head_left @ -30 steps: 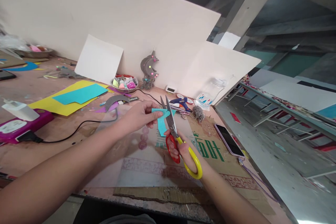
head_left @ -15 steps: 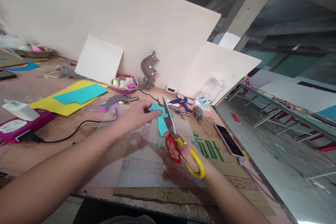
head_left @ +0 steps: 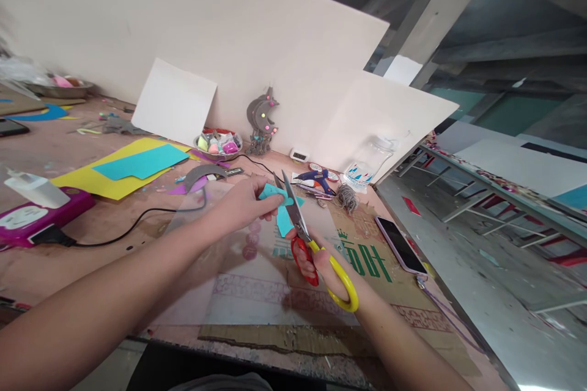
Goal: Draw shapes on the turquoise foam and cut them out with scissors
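Between the thumb and fingers of my left hand (head_left: pixel 250 201) is a small piece of turquoise paper (head_left: pixel 284 220), part of it hidden by the fingers. My right hand (head_left: pixel 323 263) is closed in the handles of a pair of scissors (head_left: pixel 298 220), one handle red and the other yellow. The blades point away from me and are slightly apart, with the paper at and behind them. Whether the edges touch the paper I cannot tell. Both hands are above a cardboard sheet (head_left: pixel 385 290) with green and red print, partly covered by a translucent sheet (head_left: pixel 192 293).
A purple power strip (head_left: pixel 68 211) with a white charger stands left, its black cable crossing the table. Turquoise (head_left: pixel 142 162) and yellow paper (head_left: pixel 110 186) lie behind. A glue gun (head_left: pixel 318 178), twine (head_left: pixel 347 197), clear jar (head_left: pixel 369 162) and phone (head_left: pixel 400 245) are to the right.
The scissor blades have closed a little, and my left hand has shifted slightly along the turquoise paper. The paper's lower part now hangs a little differently. Otherwise the table looks the same.
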Demonstrator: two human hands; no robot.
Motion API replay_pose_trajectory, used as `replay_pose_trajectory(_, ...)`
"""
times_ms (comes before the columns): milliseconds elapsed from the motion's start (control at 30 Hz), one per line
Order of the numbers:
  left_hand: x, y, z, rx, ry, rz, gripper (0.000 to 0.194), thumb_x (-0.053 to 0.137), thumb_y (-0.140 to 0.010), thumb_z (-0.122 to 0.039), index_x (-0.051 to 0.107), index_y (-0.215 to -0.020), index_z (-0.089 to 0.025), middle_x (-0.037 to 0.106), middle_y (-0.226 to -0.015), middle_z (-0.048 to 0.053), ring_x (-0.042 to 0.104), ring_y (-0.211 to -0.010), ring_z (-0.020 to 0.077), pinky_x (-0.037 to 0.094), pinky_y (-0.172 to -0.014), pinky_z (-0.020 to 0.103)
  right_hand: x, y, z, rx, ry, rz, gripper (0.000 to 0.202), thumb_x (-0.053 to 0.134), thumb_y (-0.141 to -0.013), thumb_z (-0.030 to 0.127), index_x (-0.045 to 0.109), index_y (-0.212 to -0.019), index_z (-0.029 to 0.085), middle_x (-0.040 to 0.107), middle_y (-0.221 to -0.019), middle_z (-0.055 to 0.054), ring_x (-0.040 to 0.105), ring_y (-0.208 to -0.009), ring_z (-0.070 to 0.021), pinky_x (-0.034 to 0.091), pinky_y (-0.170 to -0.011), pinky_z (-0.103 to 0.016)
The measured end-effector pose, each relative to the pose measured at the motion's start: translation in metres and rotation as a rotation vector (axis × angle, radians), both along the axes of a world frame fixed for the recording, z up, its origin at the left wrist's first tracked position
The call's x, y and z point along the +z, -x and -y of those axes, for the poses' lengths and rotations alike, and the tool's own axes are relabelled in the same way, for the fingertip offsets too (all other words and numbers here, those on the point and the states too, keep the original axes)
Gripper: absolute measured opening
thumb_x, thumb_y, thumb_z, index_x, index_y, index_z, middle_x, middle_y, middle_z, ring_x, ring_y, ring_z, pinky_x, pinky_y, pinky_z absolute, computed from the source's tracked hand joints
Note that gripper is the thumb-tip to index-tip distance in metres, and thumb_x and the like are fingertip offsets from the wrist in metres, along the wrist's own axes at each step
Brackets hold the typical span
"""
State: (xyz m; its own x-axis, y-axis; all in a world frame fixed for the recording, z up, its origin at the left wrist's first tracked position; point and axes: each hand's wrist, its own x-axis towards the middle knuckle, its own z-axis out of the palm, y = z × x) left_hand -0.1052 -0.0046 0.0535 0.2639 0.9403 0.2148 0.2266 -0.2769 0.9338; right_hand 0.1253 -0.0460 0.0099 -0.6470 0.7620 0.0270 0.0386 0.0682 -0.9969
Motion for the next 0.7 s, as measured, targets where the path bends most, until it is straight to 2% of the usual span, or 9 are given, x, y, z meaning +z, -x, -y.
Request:
replay_pose_trajectory(167, -0.0046, -0.0036, -0.0025, -0.064, 0.048, 0.086, 0.018, 0.058, -0.082, -0.032, 0.057, -0.07, -0.018, 0.065, -0.063, -0.002, 0.056, -0.05, 0.0101, 0.044, -0.053, 0.023, 0.0008, 0.0031, 0.0021, -0.058, -0.03, 0.024, 0.062, 0.049, -0.079, 0.077, 0.05, -0.111, 0.024, 0.033, -0.074, 0.004, 0.023, -0.055, -0.01, 0.022, -0.048, -0.025)
replay_pose_trajectory(700, 0.0009, 0.0005, -0.0017, 0.008, 0.015, 0.011, 0.024, 0.061, -0.08, -0.038, 0.055, -0.066, -0.019, 0.06, -0.059, -0.002, 0.055, -0.056, 0.0116, 0.04, -0.054, 0.023, -0.0017, 0.0045, 0.0032, -0.122, -0.018, 0.048, 0.067, 0.05, -0.077, 0.078, 0.05, -0.113, 0.021, 0.035, -0.075, 0.005, 0.024, -0.055, -0.0087, 0.023, -0.047, -0.023)
